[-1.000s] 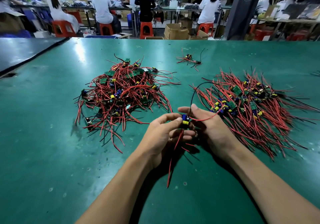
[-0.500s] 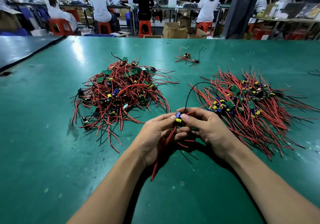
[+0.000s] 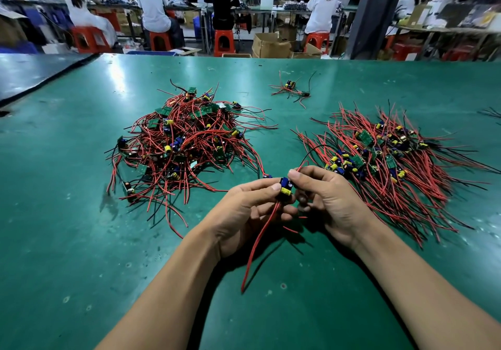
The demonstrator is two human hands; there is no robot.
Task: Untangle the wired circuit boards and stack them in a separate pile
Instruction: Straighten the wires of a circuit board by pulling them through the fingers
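So here's our setup: big green table (image 3: 81, 241), tangled pile (image 3: 187, 143) sitting far-left of us, and the neat pile (image 3: 385, 165) off to the right, wires all fanned roughly the same way, running from far-left to near-right with the boards bunched along the middle. A little stray clump (image 3: 291, 89) is parked further back between the two.

Our left hand (image 3: 244, 214) and right hand (image 3: 330, 203) meet in the middle, just in front of both piles. Left one's got its thumb and fingers wrapped round the circuit board (image 3: 286, 187); right one's pinching that same board from the other side.

The bit that matters: the neat pile lies right beside our right hand, nearly touching the knuckles, so that's the hand we reckon should carry it over. The board's red wire (image 3: 257, 244) dangles down toward us and a black wire (image 3: 311, 151) loops up and away, so it probably wants a turn to match the pile's lay.
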